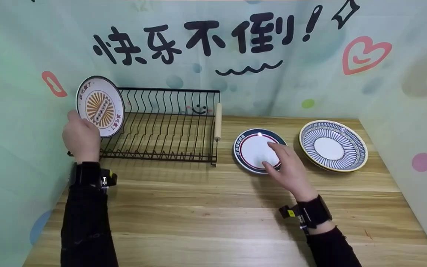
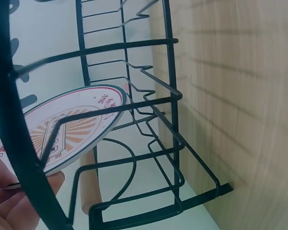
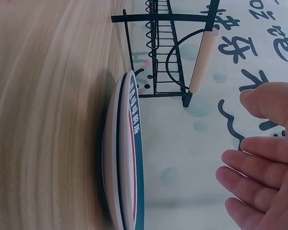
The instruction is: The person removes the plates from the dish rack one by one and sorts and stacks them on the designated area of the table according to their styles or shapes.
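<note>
My left hand (image 1: 82, 135) pinches the rim of a white plate (image 1: 101, 105) with an orange sunburst and red lettering. The plate is tilted up at the left end of a black wire dish rack (image 1: 161, 155). In the left wrist view, the rack's wires cross in front of the plate (image 2: 72, 124), and the thumb and fingers grip its edge. My right hand (image 1: 289, 168) hovers with spread fingers over a white plate with a dark green rim (image 1: 248, 154). From the right wrist view, that plate (image 3: 138, 167) lies stacked on another dish, apart from the fingers (image 3: 254, 163).
A bowl-like dish with blue stripes and a yellow rim (image 1: 330, 148) stands at the right, with another rim beneath it. The rack has a wooden handle (image 1: 218, 121) at its right end. A printed cloth (image 1: 198, 74) hangs behind the wooden table (image 1: 206, 215).
</note>
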{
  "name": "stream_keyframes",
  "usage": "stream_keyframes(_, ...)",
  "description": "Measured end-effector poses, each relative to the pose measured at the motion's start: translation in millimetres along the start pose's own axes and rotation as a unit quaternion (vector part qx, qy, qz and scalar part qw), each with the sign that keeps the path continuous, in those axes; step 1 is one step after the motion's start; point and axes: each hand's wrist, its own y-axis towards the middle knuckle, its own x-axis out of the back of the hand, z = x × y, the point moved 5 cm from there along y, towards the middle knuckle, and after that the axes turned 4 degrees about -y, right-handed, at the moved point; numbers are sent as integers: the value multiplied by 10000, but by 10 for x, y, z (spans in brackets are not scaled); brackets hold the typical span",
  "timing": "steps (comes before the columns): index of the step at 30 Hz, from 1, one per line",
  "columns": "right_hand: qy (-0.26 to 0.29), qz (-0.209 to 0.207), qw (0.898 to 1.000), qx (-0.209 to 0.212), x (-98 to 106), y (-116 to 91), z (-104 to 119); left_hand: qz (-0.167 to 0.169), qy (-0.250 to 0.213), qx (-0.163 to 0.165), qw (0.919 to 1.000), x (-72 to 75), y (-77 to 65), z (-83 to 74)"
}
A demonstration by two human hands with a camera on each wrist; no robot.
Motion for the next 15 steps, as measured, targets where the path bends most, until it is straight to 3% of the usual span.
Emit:
stream_keyframes(7, -7, -216, 9997, 144, 38, 5, 22, -253, -335, -149, 9990, 49, -56, -93)
stream_keyframes(15, 1, -429, 9988, 251, 78, 12, 32, -631, -840, -536, 9930, 68, -162, -213)
